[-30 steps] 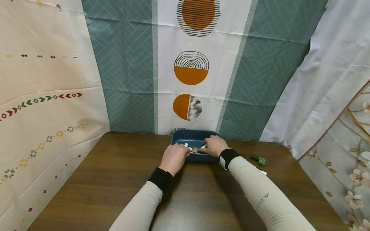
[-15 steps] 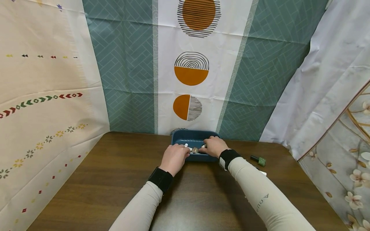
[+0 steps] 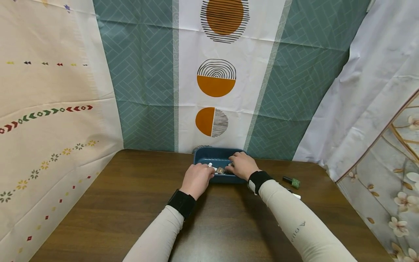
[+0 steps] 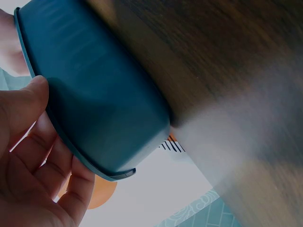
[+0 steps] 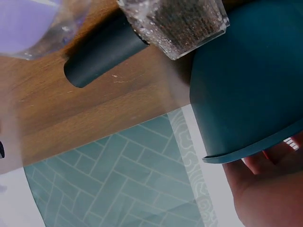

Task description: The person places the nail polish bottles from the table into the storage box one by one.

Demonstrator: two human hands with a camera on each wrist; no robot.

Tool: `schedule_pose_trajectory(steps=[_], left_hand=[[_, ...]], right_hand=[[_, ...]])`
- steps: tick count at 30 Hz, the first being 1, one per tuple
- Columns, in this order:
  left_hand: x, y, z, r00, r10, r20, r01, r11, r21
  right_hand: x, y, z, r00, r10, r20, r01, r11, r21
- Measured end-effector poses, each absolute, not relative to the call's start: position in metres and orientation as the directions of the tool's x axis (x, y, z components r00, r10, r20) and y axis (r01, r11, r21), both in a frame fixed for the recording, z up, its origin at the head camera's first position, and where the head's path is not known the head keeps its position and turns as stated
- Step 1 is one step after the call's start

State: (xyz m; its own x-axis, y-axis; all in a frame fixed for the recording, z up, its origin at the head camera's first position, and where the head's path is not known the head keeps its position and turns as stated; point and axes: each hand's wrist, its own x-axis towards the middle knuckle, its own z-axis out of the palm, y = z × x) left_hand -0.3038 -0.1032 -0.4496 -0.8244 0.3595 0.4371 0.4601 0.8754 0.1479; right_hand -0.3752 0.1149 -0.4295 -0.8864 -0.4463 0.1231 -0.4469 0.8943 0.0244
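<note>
A dark blue tray (image 3: 209, 155) stands at the table's back edge, its outer wall (image 4: 94, 94) filling the left wrist view. Inside lie small bottles, one brown and glittery (image 3: 220, 170). My left hand (image 3: 196, 177) grips the tray's near left rim, thumb (image 4: 23, 104) on the outside and fingers (image 4: 71, 189) over the edge. My right hand (image 3: 241, 165) reaches over the right rim (image 5: 251, 151) with its fingers curled down among the bottles. What they touch is hidden.
A green nail polish bottle (image 3: 292, 181) with a black cap lies on the table right of the tray. Close under my right wrist lie a glittery bottle (image 5: 175, 28) with a black cap and a purple one (image 5: 28, 23). Patterned curtains surround the table.
My right hand has slid slightly left and deeper into the tray, covering the white cap seen beside its fingers earlier. The left hand has stayed put.
</note>
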Motion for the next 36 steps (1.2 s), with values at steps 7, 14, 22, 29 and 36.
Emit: schedule_pose_trajectory(steps=[7, 14, 22, 29, 36], left_hand=[[-0.303, -0.103, -0.45, -0.817, 0.365, 0.446, 0.467, 0.873, 0.141], [-0.302, -0.104, -0.449, -0.799, 0.378, 0.468, 0.481, 0.868, 0.119], [-0.303, -0.104, -0.452, -0.8, 0.369, 0.472, 0.477, 0.87, 0.128], [-0.304, -0.103, -0.452, -0.811, 0.358, 0.463, 0.467, 0.872, 0.145], [-0.303, -0.103, -0.452, -0.821, 0.35, 0.451, 0.456, 0.877, 0.149]], right_hand=[[-0.37, 0.12, -0.431, -0.851, -0.47, 0.236, -0.48, 0.877, 0.017], [-0.361, 0.131, -0.435, -0.798, -0.527, 0.291, -0.545, 0.838, 0.022], [-0.345, 0.139, -0.432, -0.774, -0.548, 0.317, -0.575, 0.818, 0.007], [-0.332, 0.146, -0.432, -0.743, -0.568, 0.353, -0.6, 0.8, 0.024], [-0.319, 0.154, -0.433, -0.74, -0.568, 0.36, -0.604, 0.797, 0.015]])
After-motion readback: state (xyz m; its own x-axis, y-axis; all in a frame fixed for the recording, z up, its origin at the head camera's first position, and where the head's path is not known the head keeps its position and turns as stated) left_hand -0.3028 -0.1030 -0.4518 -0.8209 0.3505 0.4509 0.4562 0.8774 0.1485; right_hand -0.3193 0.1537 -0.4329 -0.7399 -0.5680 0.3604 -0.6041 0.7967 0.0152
